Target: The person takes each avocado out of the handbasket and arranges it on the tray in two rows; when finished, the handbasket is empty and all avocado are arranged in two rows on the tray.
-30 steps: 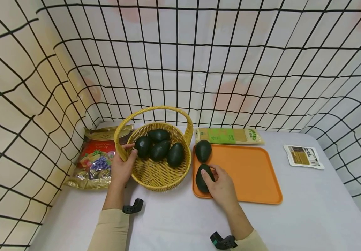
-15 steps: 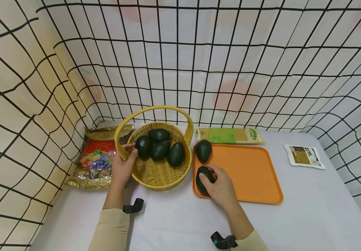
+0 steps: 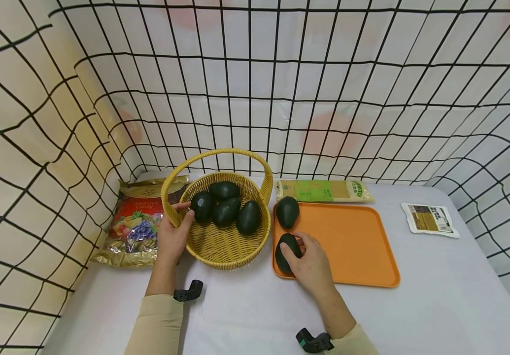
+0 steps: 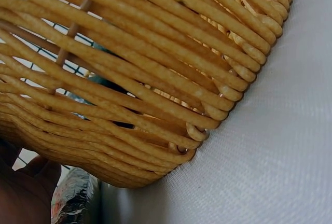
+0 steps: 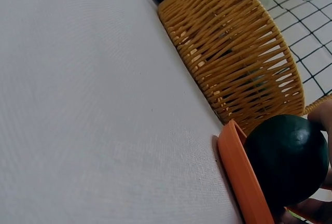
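Observation:
A yellow wicker basket [image 3: 219, 251] with a tall hoop handle holds several dark green avocados [image 3: 226, 212]. My left hand [image 3: 174, 239] grips its left rim near the foot of the handle, thumb on the inner side. In the left wrist view the woven basket wall [image 4: 129, 79] fills most of the picture. My right hand [image 3: 312, 264] holds an avocado [image 3: 287, 256] by its sides at the near left corner of an orange tray [image 3: 348, 246]. The right wrist view has this avocado [image 5: 285, 159] just inside the tray's rim [image 5: 241, 172]. Another avocado [image 3: 288, 213] lies behind it on the tray.
Left of the basket lies a red and gold candy bag [image 3: 135, 224], partly behind my left hand. A flat green and yellow packet [image 3: 324, 192] lies behind the tray. A small white and brown sachet [image 3: 429, 220] is at the right. Black grid netting [image 3: 263, 98] encloses the table.
The avocado in my right hand has shifted and turned very slightly, with the fingers staying on it. My left hand and the basket have not visibly moved.

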`<state>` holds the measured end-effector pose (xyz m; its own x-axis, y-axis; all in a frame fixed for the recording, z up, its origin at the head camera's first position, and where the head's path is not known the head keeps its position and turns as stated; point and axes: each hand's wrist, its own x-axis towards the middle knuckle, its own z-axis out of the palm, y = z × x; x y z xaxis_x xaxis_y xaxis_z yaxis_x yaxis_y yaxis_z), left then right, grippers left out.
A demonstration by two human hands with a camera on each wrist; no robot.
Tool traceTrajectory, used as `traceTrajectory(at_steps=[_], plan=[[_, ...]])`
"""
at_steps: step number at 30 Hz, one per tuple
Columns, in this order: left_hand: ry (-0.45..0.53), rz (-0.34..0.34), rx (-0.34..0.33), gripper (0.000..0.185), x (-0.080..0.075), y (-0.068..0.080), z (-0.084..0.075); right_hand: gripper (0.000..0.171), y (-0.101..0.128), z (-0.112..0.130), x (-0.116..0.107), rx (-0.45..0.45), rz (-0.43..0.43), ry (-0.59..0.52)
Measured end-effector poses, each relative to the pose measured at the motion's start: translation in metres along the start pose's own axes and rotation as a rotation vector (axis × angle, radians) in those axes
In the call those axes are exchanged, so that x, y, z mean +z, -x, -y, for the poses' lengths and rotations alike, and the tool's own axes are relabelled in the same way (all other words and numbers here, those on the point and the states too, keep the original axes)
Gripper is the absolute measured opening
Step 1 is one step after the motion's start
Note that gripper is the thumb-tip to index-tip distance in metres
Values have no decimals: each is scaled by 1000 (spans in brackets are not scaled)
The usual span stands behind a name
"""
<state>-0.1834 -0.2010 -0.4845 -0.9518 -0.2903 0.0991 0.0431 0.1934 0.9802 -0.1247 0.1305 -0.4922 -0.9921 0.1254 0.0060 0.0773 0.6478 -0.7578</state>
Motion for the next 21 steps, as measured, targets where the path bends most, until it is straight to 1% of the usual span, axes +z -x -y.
traceTrajectory(at_steps=[15, 17, 21], plan=[[-13, -4, -11, 35, 0, 1, 0, 59, 1, -1, -3, -13, 10, 20], [-21, -8, -8, 35, 0, 1, 0, 60, 1, -1, -3, -17, 9, 22], [-37, -10, 36, 35, 1, 2, 0, 62, 2, 0, -5, -24, 10, 33]])
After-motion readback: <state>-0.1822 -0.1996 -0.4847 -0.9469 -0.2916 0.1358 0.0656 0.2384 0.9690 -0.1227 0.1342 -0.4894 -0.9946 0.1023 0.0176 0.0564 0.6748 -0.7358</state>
